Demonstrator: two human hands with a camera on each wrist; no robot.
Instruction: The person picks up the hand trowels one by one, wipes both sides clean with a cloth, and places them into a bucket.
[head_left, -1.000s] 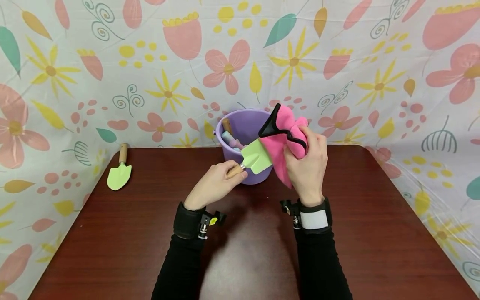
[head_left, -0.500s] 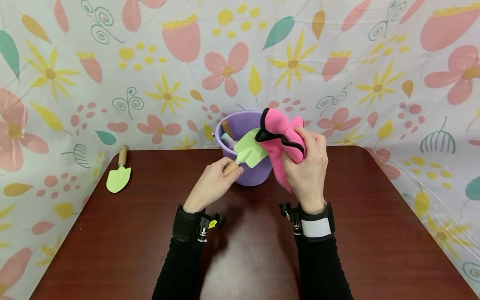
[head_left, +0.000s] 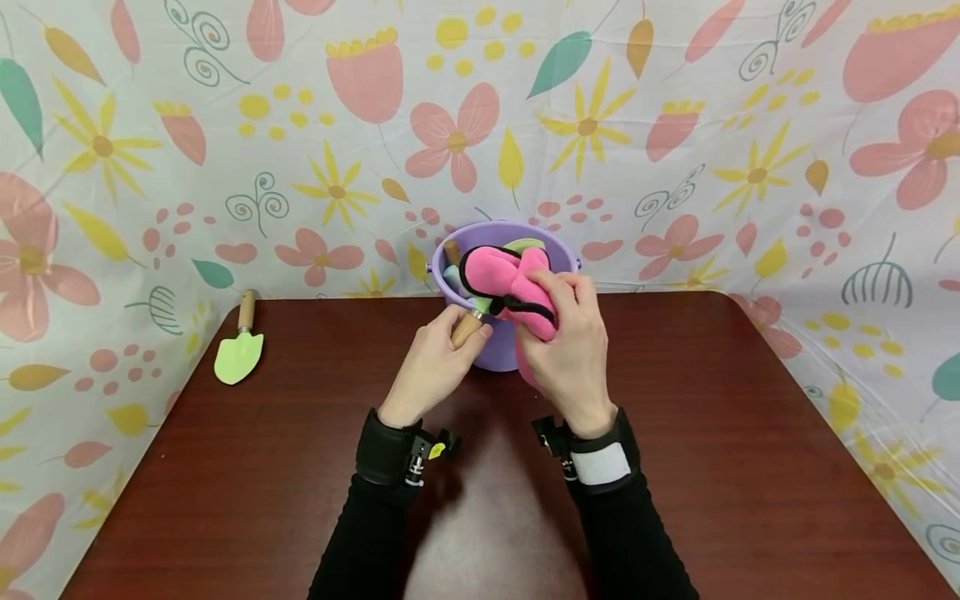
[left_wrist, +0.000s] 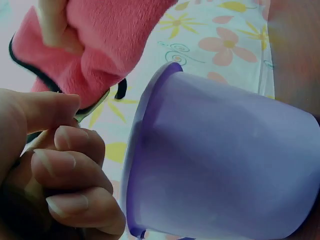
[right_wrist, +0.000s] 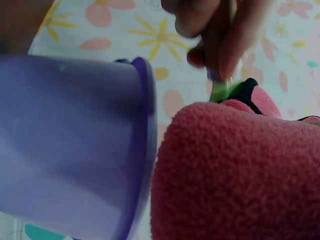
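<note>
My left hand (head_left: 427,362) grips the wooden handle of a small light-green garden trowel (head_left: 467,329), held over the front rim of a purple bucket (head_left: 497,354). A bunched pink cloth with black edging (head_left: 491,271) is in my right hand (head_left: 573,350). It lies across the trowel's blade and hides most of it; a bit of green tip shows beyond the cloth. In the left wrist view, curled fingers (left_wrist: 75,165) sit beside the bucket, with the cloth (left_wrist: 110,40) above them. The right wrist view shows the fuzzy cloth (right_wrist: 235,170) close up and a sliver of green blade (right_wrist: 220,91).
Inside the bucket are a wooden handle (head_left: 452,252) and a pale blue item (head_left: 452,277), partly covered. Another light-green trowel (head_left: 238,358) lies at the back left of the brown table (head_left: 300,467). A flower-print sheet (head_left: 285,158) hangs behind the table.
My right hand has moved left with the pink cloth, from the blade's end to over the blade near the handle. The left hand keeps its grip on the trowel.
</note>
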